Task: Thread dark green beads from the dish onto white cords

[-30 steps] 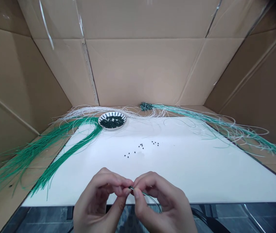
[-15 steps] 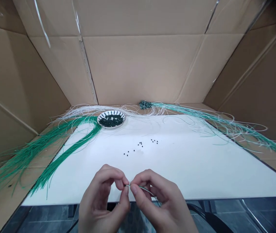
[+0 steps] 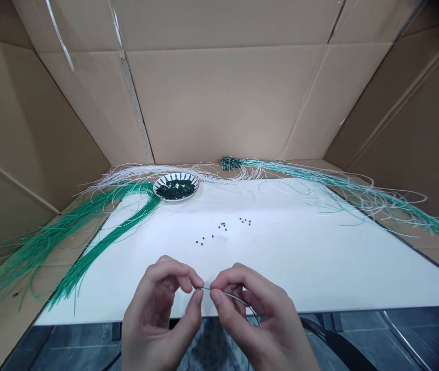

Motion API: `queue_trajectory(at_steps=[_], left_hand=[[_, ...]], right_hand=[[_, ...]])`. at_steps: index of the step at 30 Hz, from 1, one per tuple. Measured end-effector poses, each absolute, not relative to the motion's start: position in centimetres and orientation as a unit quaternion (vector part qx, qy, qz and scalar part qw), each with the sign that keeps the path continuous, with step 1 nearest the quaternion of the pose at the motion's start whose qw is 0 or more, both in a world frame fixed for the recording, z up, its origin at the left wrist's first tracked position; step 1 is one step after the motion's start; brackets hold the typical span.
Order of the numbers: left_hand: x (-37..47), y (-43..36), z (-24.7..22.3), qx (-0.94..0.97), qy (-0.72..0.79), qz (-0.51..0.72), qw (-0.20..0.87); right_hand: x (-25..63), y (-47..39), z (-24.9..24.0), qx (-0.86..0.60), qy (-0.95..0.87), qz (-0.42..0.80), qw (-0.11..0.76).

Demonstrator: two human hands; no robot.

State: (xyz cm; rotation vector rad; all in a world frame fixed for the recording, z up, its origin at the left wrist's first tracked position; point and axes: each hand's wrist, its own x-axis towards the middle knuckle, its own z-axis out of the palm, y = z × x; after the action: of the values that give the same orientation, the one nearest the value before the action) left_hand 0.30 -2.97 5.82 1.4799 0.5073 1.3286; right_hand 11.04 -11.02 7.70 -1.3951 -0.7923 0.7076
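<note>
Over the near edge of the white board, my left hand (image 3: 165,314) pinches a tiny dark bead (image 3: 199,288) between thumb and index fingertip. My right hand (image 3: 254,314) grips a thin green cord (image 3: 238,297) close to its end. The short tip of that cord reaches across the small gap to the bead; whether it passes through the hole is too small to make out. The cord's other part trails down behind my right fingers. Beyond my hands, several loose dark beads (image 3: 223,225) lie scattered on the board.
A striped plate (image 3: 194,194) of dark beads stands at the back of the white board (image 3: 320,257). Green cords (image 3: 107,245) spread on the left, with white cords (image 3: 138,172) behind. A beaded-end bundle (image 3: 231,163) stretches rightward. Cardboard walls (image 3: 223,103) enclose the board.
My hands have drawn slightly apart, so a little more green cord shows between the fingertips. The view has shifted slightly, and the loose beads lie as before.
</note>
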Motion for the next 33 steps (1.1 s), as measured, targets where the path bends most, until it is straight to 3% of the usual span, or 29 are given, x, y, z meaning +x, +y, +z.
queue_trajectory(at_steps=[11,33], left_hand=[[0.7,-2.6,6.3,0.435,0.320,0.401,0.740],[0.7,-2.7,6.6,0.415,0.312,0.414,0.748]], right_hand=[[10.5,-10.9,7.0,-0.611,-0.316,0.250,0.681],[10.9,-10.6,5.8,-0.590,-0.315,0.333,0.665]])
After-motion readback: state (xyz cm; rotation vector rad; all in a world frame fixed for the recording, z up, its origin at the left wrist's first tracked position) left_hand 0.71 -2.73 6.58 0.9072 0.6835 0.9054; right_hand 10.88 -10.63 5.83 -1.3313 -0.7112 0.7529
